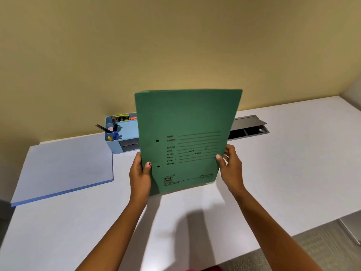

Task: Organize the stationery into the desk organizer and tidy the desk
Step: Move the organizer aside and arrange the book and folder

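I hold a green file folder point(185, 133) upright above the white desk point(273, 163), its printed front facing me. My left hand point(139, 173) grips its lower left edge, thumb on the front. My right hand point(231, 167) grips the lower right edge the same way. Behind the folder, against the wall, stands the light blue desk organizer point(121, 133), partly hidden. Its compartments hold pencils, pens, markers and a pink eraser.
A light blue desk mat point(64, 169) lies flat on the left of the desk. A grey cable tray with an open lid point(250, 128) is set into the desk at the back right. The desk's right edge drops to carpet floor point(312, 251).
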Motion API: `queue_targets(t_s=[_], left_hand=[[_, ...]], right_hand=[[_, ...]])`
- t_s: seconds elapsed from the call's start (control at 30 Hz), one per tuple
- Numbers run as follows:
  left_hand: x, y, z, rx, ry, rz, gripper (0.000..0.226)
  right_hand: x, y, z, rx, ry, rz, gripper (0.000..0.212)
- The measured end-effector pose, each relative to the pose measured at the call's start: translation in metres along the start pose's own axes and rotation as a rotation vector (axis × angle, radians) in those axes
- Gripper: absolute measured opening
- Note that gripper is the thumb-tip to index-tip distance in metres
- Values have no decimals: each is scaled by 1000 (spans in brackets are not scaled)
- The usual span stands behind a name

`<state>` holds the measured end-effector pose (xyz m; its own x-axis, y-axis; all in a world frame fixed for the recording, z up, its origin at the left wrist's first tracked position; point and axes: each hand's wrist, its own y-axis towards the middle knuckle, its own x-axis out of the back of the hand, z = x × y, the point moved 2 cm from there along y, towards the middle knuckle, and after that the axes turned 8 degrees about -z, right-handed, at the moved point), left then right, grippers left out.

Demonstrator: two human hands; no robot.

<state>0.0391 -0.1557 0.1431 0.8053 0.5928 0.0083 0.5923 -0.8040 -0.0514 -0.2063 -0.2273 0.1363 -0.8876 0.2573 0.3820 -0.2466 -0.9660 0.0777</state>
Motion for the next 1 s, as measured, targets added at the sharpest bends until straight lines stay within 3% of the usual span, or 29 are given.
queue_targets(t_s=[0.07,0.27,0.53,0.6,0.67,0.7,0.8,1.0], left_hand=[[5,-1,7,-3,32,31,51],[20,1,35,19,58,71,55],[31,6,81,33,225,134,39],[31,7,88,34,271,123,35],[28,7,91,32,283,99,35],[24,7,92,21,279,87,36],[2,9,90,18,260,49,34],[-83,6,75,-29,249,-14,36]], right_hand=[[-6,-11,-4,0,-3,-15,18],[-16,-35,-20,30,20,-118,19],[-29,-42,-55,-26,-9,-8,25],[-30,-41,-58,40,-40,9,18],[-27,-37,-60,124,-60,-1,41],[-24,-34,-60,129,-58,-5,44],[-14,-12,-71,80,-63,-7,7],[40,51,-90,91,-23,-28,16]])
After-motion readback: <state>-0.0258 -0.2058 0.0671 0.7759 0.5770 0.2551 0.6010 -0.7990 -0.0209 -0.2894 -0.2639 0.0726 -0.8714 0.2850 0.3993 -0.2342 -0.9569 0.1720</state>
